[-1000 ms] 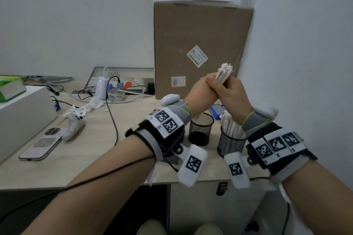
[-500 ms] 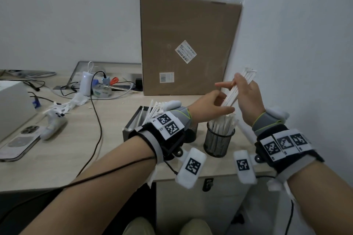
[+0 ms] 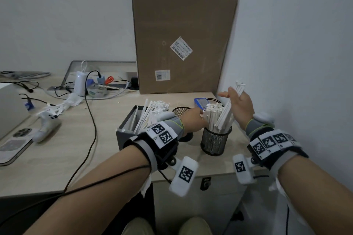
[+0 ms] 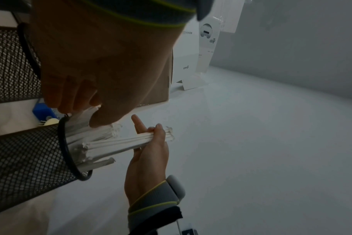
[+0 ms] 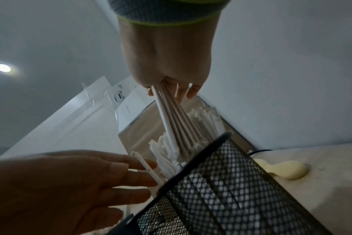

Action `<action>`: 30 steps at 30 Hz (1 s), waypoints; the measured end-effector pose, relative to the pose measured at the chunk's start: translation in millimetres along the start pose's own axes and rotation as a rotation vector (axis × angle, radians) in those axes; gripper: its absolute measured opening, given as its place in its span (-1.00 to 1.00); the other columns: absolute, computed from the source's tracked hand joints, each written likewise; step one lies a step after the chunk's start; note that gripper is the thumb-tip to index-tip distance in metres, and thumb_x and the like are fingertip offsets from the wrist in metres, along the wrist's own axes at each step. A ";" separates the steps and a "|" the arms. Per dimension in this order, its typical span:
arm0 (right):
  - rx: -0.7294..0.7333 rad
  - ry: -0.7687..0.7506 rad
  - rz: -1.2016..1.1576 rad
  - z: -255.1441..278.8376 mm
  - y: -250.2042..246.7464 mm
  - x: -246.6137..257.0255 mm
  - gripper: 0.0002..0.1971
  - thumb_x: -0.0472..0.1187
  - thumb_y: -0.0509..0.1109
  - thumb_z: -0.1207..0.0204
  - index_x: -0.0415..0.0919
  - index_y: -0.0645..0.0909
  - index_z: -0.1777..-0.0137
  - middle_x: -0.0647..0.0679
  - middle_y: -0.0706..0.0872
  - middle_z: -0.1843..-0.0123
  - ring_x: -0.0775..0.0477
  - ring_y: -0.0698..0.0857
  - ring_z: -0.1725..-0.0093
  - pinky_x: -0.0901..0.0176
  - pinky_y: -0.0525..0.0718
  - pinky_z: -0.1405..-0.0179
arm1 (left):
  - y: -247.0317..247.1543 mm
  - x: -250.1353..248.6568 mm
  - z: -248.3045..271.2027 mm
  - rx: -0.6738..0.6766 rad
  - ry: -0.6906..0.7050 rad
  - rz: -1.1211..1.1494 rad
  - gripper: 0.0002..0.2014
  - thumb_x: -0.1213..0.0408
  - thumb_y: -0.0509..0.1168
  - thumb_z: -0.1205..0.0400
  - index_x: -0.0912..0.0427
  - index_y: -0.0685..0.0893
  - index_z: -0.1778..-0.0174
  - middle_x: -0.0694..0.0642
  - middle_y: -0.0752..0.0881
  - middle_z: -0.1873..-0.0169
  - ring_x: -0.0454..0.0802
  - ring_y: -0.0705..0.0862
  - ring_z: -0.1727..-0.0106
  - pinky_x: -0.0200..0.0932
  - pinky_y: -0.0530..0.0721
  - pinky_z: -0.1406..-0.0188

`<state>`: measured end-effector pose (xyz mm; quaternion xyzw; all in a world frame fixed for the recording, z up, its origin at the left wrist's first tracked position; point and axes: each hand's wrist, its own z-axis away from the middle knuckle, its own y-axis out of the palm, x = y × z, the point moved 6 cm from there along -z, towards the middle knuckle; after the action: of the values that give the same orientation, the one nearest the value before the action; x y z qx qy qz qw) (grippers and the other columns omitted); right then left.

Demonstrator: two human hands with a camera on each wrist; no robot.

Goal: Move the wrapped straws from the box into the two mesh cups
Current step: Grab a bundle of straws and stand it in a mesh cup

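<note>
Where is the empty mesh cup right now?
In the head view, the empty mesh cup stands on the desk between the straw box and the fuller mesh cup, partly hidden behind the left hand.

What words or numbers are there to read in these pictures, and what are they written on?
"pico": on the white box behind the cardboard box, in the left wrist view; it shows upside down there.
Shipping label on the cardboard box: print and barcode, too small to read.
Lower barcode sticker on the same box: too small to read.
Black-and-white square markers on the wrist bands: patterns, no words.
</note>
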<state>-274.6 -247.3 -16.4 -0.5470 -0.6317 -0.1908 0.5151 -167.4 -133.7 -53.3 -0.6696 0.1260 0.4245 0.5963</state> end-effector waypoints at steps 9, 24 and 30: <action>0.123 -0.100 0.396 16.7 24.0 -25.3 -0.32 0.33 0.06 -0.44 -0.28 0.60 -0.16 -0.21 0.68 -0.14 -0.25 0.61 -0.20 -0.06 0.57 -0.13 | 10.2 0.4 -4.7 -0.053 0.018 0.063 -0.58 0.31 0.39 -0.55 0.29 0.50 -0.30 0.24 0.70 -0.07 0.10 0.64 0.00 0.00 0.63 -0.10; 0.278 0.003 0.284 18.8 14.9 -36.2 -0.58 -0.25 0.44 -0.51 -0.21 0.53 -0.37 -0.16 0.70 -0.28 -0.18 0.65 -0.26 0.16 0.53 -0.15 | 17.7 -7.5 -21.7 -0.122 0.111 0.132 -0.64 0.29 0.30 -0.50 0.30 0.63 -0.21 0.29 0.73 -0.09 0.23 0.68 -0.13 0.16 0.66 -0.18; 0.291 -0.019 0.345 20.6 10.1 -24.8 -0.34 -0.13 0.52 -0.45 -0.24 0.36 -0.50 -0.10 0.61 -0.25 -0.10 0.58 -0.25 0.22 0.45 -0.10 | 6.9 -14.5 -18.3 -0.147 0.212 0.104 -0.57 0.33 0.24 -0.58 0.21 0.51 -0.41 0.25 0.62 -0.29 0.16 0.58 -0.33 0.09 0.60 -0.31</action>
<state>-277.9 -239.7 -49.2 -0.5685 -0.5545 -0.0016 0.6077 -173.2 -157.0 -48.9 -0.7451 0.1912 0.3898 0.5062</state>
